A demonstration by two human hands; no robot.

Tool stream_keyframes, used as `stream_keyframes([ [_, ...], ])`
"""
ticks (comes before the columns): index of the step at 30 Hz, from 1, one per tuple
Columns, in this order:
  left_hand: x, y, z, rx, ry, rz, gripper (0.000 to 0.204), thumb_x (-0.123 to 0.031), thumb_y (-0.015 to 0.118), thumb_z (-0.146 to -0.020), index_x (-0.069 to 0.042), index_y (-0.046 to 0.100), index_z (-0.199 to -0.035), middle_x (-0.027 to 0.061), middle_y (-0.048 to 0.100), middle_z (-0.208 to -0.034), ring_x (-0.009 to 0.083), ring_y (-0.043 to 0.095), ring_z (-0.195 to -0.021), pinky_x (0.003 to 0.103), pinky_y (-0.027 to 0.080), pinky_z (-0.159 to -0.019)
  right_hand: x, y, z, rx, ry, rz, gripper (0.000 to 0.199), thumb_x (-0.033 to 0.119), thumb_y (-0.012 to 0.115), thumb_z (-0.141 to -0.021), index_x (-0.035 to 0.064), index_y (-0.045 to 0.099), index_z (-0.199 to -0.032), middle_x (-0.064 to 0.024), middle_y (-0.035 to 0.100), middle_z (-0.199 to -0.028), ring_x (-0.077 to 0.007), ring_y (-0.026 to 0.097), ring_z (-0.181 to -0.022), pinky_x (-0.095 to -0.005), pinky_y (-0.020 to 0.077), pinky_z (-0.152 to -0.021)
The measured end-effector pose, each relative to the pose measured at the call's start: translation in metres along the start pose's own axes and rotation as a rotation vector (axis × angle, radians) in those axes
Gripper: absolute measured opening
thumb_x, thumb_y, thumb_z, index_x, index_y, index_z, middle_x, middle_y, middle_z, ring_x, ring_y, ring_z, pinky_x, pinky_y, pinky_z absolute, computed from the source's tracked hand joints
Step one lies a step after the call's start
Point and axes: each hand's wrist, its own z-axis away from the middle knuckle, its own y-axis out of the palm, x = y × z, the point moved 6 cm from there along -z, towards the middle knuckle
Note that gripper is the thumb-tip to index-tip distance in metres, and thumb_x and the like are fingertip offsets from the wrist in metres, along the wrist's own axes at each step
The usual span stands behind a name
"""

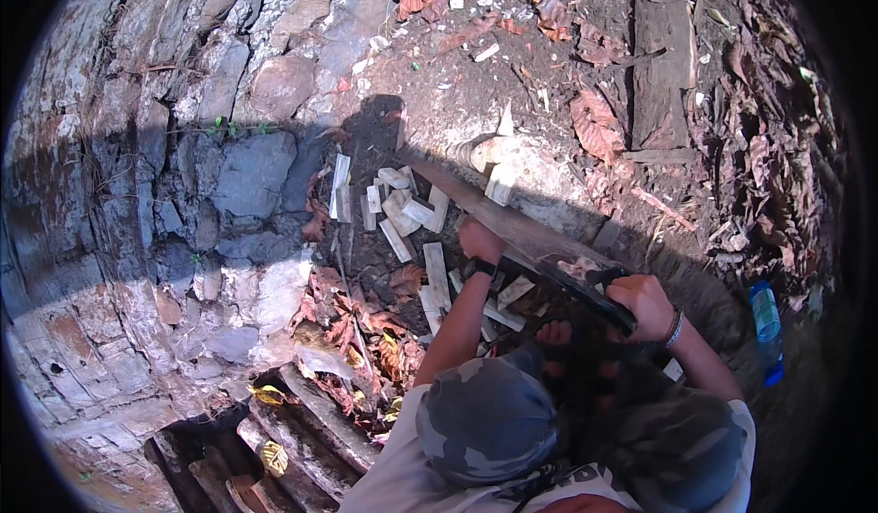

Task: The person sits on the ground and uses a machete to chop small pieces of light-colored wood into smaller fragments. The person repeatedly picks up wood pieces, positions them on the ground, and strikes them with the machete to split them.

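Note:
My right hand [640,307] is closed around the black handle of a long, brownish blade that looks like a handsaw [517,223]. The blade widens toward the handle and slants away to the far left; its teeth do not show. My left hand [481,241], with a black band at the wrist, is closed against the near edge of the blade. Its fingertips are partly hidden, and what they grip cannot be made out. Beyond the blade a pale wooden block [500,184] stands beside a light, rounded piece. Small cut wood pieces [400,213] lie scattered left of my left hand.
Stone paving [251,173] covers the left side. Near left lie thick wooden slats [302,440] beside dry leaves [366,330]. On the right rests a blue plastic bottle [766,316] by a leaf heap [768,147]. My camouflage-covered knees [489,408] and sandalled feet are close below.

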Motion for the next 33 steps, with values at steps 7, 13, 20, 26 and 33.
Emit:
stream_keyframes([
  [7, 0.004, 0.008, -0.004, -0.034, -0.150, -0.048, 0.037, -0.035, 0.081, -0.069, -0.004, 0.069, -0.083, 0.0209, 0.069, -0.084, 0.0423, 0.068, -0.081, 0.049, 0.055, -0.068, -0.003, 0.006, -0.006, 0.018, 0.048, 0.079, 0.035, 0.025, 0.077, -0.067, 0.0064, 0.060, -0.092, -0.0118, 0.060, -0.084, -0.0362, 0.062, -0.086, -0.0453, 0.0492, -0.075],
  [13, 0.041, 0.027, 0.000, -0.016, -0.173, -0.193, 0.040, -0.038, 0.082, -0.071, -0.001, 0.070, -0.081, 0.0223, 0.070, -0.083, 0.0433, 0.069, -0.076, 0.051, 0.055, -0.065, -0.037, -0.014, 0.016, -0.164, 0.039, 0.020, 0.041, 0.019, 0.073, -0.074, 0.0064, 0.063, -0.112, -0.0134, 0.064, -0.109, -0.0342, 0.060, -0.107, -0.0443, 0.0474, -0.094],
  [20, 0.037, 0.027, -0.006, -0.048, 0.156, -0.399, 0.045, -0.039, 0.077, -0.081, 0.001, 0.073, -0.102, 0.0223, 0.073, -0.098, 0.0391, 0.071, -0.084, 0.049, 0.056, -0.070, -0.039, 0.005, 0.120, -0.432, 0.330, 0.072, 0.058, 0.020, 0.074, -0.080, 0.0102, 0.054, -0.134, -0.0119, 0.057, -0.131, -0.0317, 0.056, -0.120, -0.0434, 0.0467, -0.102],
  [26, 0.041, 0.023, -0.020, 0.027, -0.076, -0.219, 0.052, -0.041, 0.075, -0.083, 0.002, 0.068, -0.111, 0.0234, 0.072, -0.104, 0.0404, 0.070, -0.087, 0.050, 0.054, -0.070, 0.036, 0.007, 0.291, -0.855, 0.687, 0.314, 0.029, 0.015, 0.070, -0.087, 0.0108, 0.064, -0.114, -0.0094, 0.063, -0.106, -0.0290, 0.062, -0.098, -0.0400, 0.0495, -0.084],
  [33, 0.017, 0.010, -0.014, -0.038, -0.136, -0.148, 0.055, -0.043, 0.073, -0.084, 0.005, 0.067, -0.111, 0.0253, 0.071, -0.106, 0.0436, 0.068, -0.089, 0.053, 0.052, -0.071, 0.129, 0.071, 0.449, -0.828, 1.232, 0.690, 0.046, 0.017, 0.076, -0.080, 0.0122, 0.060, -0.123, -0.0142, 0.057, -0.115, -0.0353, 0.056, -0.104, -0.0466, 0.0442, -0.088],
])
